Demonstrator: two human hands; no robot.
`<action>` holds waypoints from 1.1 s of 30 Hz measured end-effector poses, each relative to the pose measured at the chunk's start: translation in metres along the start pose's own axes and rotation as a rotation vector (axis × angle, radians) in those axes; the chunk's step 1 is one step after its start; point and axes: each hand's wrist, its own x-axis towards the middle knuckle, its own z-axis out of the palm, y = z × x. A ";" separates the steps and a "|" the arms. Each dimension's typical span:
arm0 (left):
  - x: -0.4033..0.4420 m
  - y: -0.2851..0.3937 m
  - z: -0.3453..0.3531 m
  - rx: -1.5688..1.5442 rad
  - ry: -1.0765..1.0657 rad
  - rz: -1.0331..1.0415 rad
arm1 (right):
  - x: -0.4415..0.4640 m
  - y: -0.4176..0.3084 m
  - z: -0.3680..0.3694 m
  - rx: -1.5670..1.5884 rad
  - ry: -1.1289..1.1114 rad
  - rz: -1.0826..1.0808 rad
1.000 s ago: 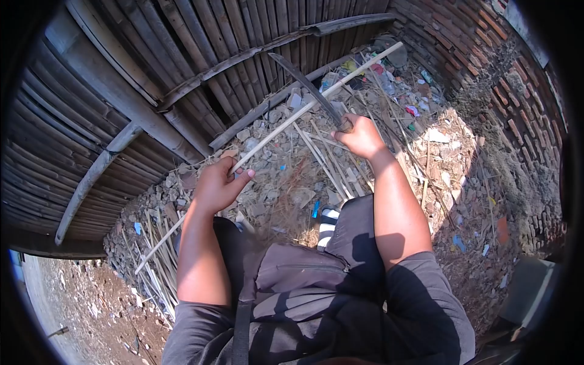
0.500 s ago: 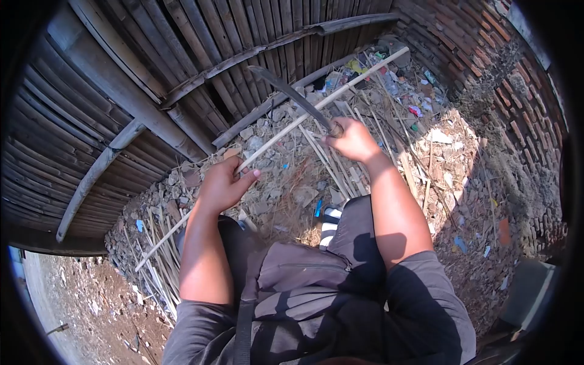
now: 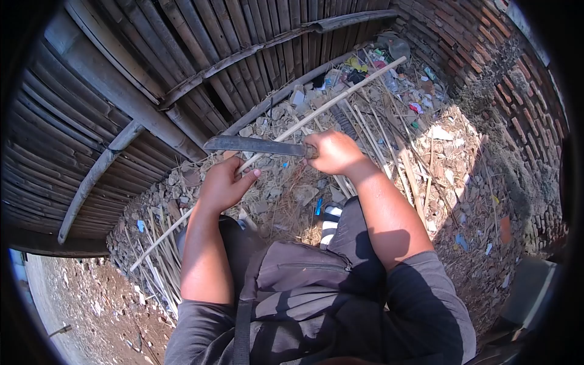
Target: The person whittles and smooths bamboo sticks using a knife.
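A long pale stick [image 3: 328, 105] runs diagonally from lower left to upper right, and my left hand [image 3: 224, 185] is closed round it near its middle. My right hand [image 3: 333, 152] grips the handle of a machete [image 3: 261, 146]. The dark blade points left and crosses the stick just above my left hand; whether it touches the stick I cannot tell. Below my left forearm the stick's lower end shows again, over a bundle of thin sticks [image 3: 159, 267].
Behind is a bamboo slat wall [image 3: 243, 67], with a brick wall [image 3: 468, 48] at the right. Rubble, loose strips [image 3: 371, 137] and coloured litter [image 3: 417, 108] cover the ground. A grey block-like object [image 3: 528, 292] stands at the lower right.
My right hand has come down and slightly left. The machete blade has swung from pointing up-left to nearly level, closer to my left hand. The stick's far end has dropped slightly.
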 end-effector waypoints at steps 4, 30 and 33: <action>-0.001 0.001 -0.002 -0.006 0.012 0.026 | 0.009 0.037 0.006 0.145 0.156 -0.003; -0.002 0.004 -0.006 0.025 0.050 0.028 | 0.005 0.060 -0.007 0.307 0.261 0.192; -0.002 0.005 -0.007 0.040 0.039 0.030 | 0.002 0.052 -0.010 0.319 0.212 0.192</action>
